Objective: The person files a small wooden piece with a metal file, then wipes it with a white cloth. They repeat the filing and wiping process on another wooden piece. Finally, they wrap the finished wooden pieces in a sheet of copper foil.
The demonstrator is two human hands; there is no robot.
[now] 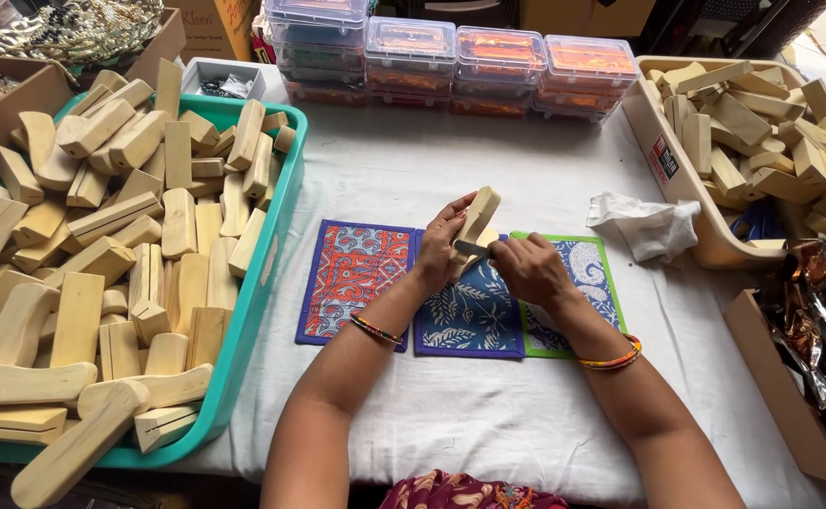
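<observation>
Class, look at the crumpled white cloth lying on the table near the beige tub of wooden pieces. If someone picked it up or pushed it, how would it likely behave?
The crumpled white cloth would probably be floppy: it lies in soft folds and holds no firm shape. It likely weighs little, since it looks thin. Pushed across the white table cover, it would more likely bunch or drag than roll.
</observation>
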